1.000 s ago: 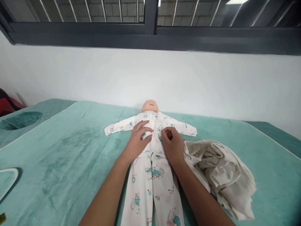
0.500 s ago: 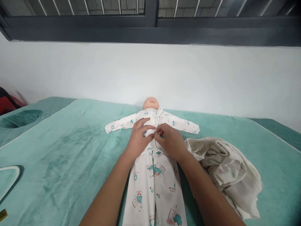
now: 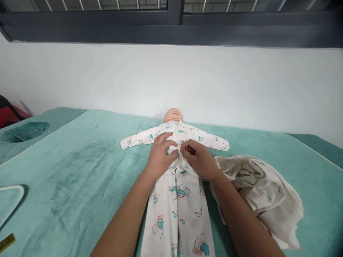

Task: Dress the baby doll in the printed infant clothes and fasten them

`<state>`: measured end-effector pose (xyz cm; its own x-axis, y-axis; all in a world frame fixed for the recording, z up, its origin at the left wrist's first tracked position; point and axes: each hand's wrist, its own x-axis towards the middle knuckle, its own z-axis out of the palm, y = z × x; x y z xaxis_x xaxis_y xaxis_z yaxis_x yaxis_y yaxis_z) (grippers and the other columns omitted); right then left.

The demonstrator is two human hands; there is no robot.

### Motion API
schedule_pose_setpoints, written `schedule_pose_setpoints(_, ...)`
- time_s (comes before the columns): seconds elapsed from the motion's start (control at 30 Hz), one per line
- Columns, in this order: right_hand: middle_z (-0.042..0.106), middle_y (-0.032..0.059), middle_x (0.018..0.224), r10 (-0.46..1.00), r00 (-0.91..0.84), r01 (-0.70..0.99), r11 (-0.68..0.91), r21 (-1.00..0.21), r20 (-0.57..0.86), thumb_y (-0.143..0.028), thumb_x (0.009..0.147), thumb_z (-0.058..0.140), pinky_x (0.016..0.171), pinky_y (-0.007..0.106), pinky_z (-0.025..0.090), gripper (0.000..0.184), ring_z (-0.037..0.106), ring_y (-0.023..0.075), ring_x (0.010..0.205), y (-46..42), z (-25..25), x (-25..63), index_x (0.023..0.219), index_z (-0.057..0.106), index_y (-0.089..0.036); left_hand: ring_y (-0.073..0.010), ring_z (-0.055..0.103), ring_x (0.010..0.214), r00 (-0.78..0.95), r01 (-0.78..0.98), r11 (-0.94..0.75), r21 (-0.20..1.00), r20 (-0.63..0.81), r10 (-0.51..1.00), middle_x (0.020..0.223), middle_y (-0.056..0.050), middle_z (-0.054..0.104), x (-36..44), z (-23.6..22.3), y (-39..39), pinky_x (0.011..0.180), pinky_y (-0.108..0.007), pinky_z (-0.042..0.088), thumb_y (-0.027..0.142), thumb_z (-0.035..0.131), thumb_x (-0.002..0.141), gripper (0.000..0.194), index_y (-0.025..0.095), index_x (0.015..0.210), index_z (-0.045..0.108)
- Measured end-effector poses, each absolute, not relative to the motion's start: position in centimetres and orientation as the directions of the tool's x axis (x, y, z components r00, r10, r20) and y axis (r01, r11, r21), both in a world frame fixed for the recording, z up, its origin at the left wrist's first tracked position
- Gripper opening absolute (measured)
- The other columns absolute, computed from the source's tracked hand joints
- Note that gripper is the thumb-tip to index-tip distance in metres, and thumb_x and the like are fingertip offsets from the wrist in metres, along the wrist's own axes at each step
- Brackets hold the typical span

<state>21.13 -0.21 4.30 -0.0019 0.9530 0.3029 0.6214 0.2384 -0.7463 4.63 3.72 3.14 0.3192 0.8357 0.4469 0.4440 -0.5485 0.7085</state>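
A baby doll point(image 3: 173, 115) lies on its back in a white printed baby jacket point(image 3: 191, 132), its sleeves spread to both sides. White printed baby trousers point(image 3: 178, 210) stretch toward me below the jacket. Over the jacket's front, my left hand point(image 3: 162, 157) pinches thumb and forefinger at a thin white tie point(image 3: 179, 147). My right hand point(image 3: 198, 159) faces it, fingertips closed on the same tie from the right. The fingers partly hide the tie, so I cannot tell whether it is knotted.
A crumpled off-white cloth point(image 3: 268, 196) lies right of the trousers, beside my right forearm. Green plush bedding point(image 3: 80, 178) covers the surface up to the white wall point(image 3: 160, 78). At the left edge are a white curved bar point(image 3: 16, 187) and a yellow label point(image 3: 7, 242).
My right hand has shifted slightly right, and a little more of the tie shows between the fingertips. My left hand stays at the jacket front. The view has tilted a little.
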Motion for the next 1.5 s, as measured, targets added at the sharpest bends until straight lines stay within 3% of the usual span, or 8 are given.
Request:
schedule_pose_setpoints(0.33,0.048,-0.0037,0.069,0.901,0.029,0.697,0.293,-0.654,0.434,-0.020,0.083,0.052,0.062,0.025,0.033,0.010,0.042,0.0114,0.063,-0.1,3.6,20.2,0.074,0.054,-0.020,-0.0222,0.036,0.134,0.366,0.490,-0.562,0.667,0.428,0.827,0.137,-0.002,0.048,5.2,3.3,4.0,0.113,-0.044,0.030,0.008,0.057,0.072,0.023,0.024,0.087,0.062)
schedule_pose_setpoints(0.7,0.048,-0.0047,0.064,0.877,0.356,0.463,0.135,-0.876,0.323,-0.028,0.077,0.056,0.060,0.024,0.035,0.010,0.043,0.0112,0.061,0.0,3.2,20.2,0.071,0.058,-0.019,-0.0218,0.038,0.133,0.351,0.435,-0.551,0.712,0.429,0.832,0.138,-0.003,0.047,4.9,3.4,3.8,0.112,-0.041,0.030,0.016,0.060,0.080,0.007,0.023,0.082,0.059)
schedule_pose_setpoints(0.9,0.065,0.0041,0.098,0.792,0.554,0.404,0.013,-0.914,0.257,-0.039,0.080,0.053,0.086,0.033,0.043,0.022,0.057,0.0208,0.093,0.8,1.7,21.4,0.090,0.062,-0.021,-0.0202,0.048,0.115,0.211,0.446,-0.540,0.714,0.502,0.838,0.117,-0.004,0.054,5.0,3.0,4.0,0.099,-0.036,0.039,0.012,0.056,0.079,0.013,0.021,0.076,0.049)
schedule_pose_setpoints(1.07,0.052,0.0153,0.132,0.818,0.549,0.606,-0.247,-0.756,0.172,-0.048,0.082,0.048,0.104,0.044,0.036,0.051,0.040,0.0328,0.129,-0.1,-0.6,24.7,0.123,0.054,-0.018,-0.0185,0.053,0.088,0.066,0.445,-0.436,0.782,0.457,0.887,0.089,-0.001,0.057,4.4,3.0,4.3,0.080,-0.033,0.042,0.009,0.050,0.076,0.014,0.022,0.081,0.050)
schedule_pose_setpoints(1.2,0.050,0.0177,0.137,0.882,0.373,0.867,-0.221,-0.447,0.288,-0.044,0.085,0.044,0.111,0.048,0.027,0.054,0.038,0.0336,0.133,-3.1,-2.0,29.1,0.129,0.049,-0.014,-0.0160,0.055,0.078,-0.038,0.316,-0.337,0.887,0.367,0.929,0.081,0.001,0.058,3.7,3.2,4.5,0.075,-0.030,0.043,0.012,0.051,0.074,0.011,0.022,0.079,0.052)
schedule_pose_setpoints(1.3,0.051,0.0193,0.137,0.888,0.387,0.902,-0.307,-0.304,0.249,-0.045,0.086,0.042,0.111,0.049,0.029,0.055,0.043,0.0342,0.131,-5.8,-2.5,32.5,0.128,0.050,-0.011,-0.0125,0.051,0.063,-0.132,0.139,-0.228,0.964,0.246,0.960,0.072,0.004,0.053,3.0,3.3,4.9,0.061,-0.025,0.043,0.012,0.050,0.072,0.015,0.022,0.083,0.053)
schedule_pose_setpoints(1.4,0.051,0.0185,0.137,0.897,0.371,0.910,-0.299,-0.288,0.240,-0.045,0.086,0.042,0.112,0.049,0.029,0.054,0.043,0.0338,0.131,-7.6,-2.4,34.3,0.127,0.051,-0.011,-0.0111,0.051,0.060,-0.243,0.074,-0.160,0.984,0.173,0.954,0.073,0.004,0.054,2.1,3.2,5.6,0.058,-0.023,0.042,0.014,0.049,0.072,0.015,0.021,0.084,0.054)
schedule_pose_setpoints(1.5,0.052,0.0171,0.136,0.909,0.313,0.899,-0.191,-0.394,0.274,-0.045,0.086,0.045,0.110,0.046,0.034,0.049,0.044,0.0320,0.130,-7.4,-1.1,32.9,0.122,0.054,-0.014,-0.0126,0.055,0.071,-0.334,0.151,-0.139,0.979,0.182,0.925,0.080,0.001,0.059,1.2,3.0,6.4,0.066,-0.024,0.045,0.015,0.048,0.073,0.012,0.020,0.081,0.055)
